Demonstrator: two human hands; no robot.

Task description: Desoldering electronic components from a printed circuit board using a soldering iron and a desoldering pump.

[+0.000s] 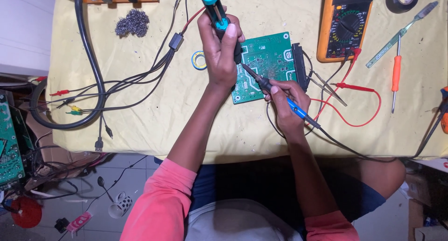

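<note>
Circuit board [267,63]: green, flat and stiff, lying on the yellow-covered counter [140,115] between the two hands; judged light and fragile, its small parts easily knocked, so best taken by its bare edges.
Soldering iron [280,95]: blue-and-black handle, thin metal tip resting on the board's lower left area; judged light and rigid, hot at the tip, to be gripped only on the handle.
Right hand [287,101]: fingers closed around the iron's handle in a pen-like grip.
Desoldering pump [219,17]: teal-and-black tube, held near upright, nose at the board's left edge; judged light, stiff plastic, taken round the barrel.
Left hand [221,49]: fingers wrapped shut around the pump, thumb along the barrel.
Multimeter [344,24]: orange-cased, just beside the board's right end; its red lead [359,105] loops near the right hand and could snag.
Tweezers [329,87]: metal, lying close to the board's right edge.
Screwdriver [395,73]: orange handle, well apart to the right.
Steel wool [133,22]: grey wad, upper left.
Tape roll [199,60]: small, yellow and blue, just beside the left hand.
Black cables [93,77]: heavy bundle across the counter's left side, clear of the board.
</note>
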